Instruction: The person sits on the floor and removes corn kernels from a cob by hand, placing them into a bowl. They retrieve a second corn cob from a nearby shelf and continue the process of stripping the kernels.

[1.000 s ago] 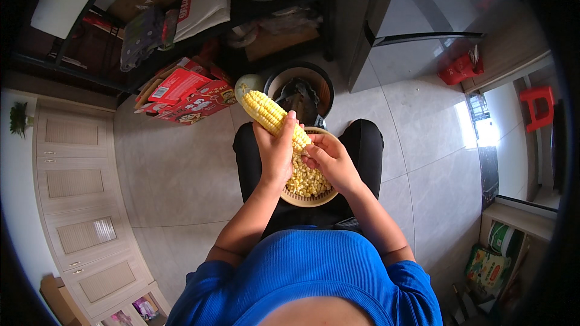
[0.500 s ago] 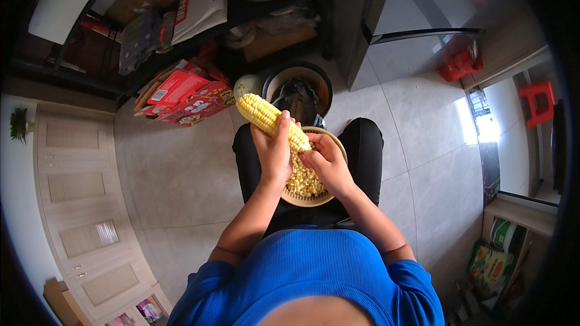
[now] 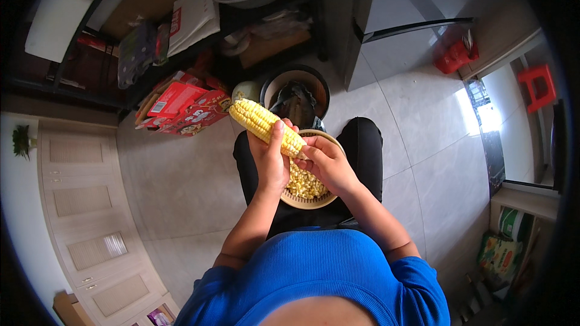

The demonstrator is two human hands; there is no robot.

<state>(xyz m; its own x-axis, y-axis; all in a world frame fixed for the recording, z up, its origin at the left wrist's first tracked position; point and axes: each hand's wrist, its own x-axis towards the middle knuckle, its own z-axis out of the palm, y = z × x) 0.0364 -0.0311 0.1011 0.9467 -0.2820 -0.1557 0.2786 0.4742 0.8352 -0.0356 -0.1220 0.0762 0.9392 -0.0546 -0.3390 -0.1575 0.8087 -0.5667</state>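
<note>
A yellow corn cob [image 3: 260, 122] slants across above my lap, its far end pointing up and left. My left hand [image 3: 273, 160] wraps round its middle, thumb lying along the top. At the cob's near end, my right hand [image 3: 326, 163] has its thumb and fingers pressed against the kernels; the fingertips are partly hidden. Below both hands a round tan basket [image 3: 310, 203] rests on my thighs, with many loose kernels [image 3: 305, 184] in it.
Beyond my knees stands a round bin [image 3: 323, 81] with a black liner, beside a pale green melon [image 3: 246, 90]. Red cardboard boxes [image 3: 193, 108] lean near a dark shelf at the left. A grey refrigerator [image 3: 417, 0] stands at the far right, a red bag [image 3: 456, 57] next to it.
The view has shifted slightly. The cob's far end sits a little further left, and my right fingers have closed in on its near end. Both hands keep their hold.
</note>
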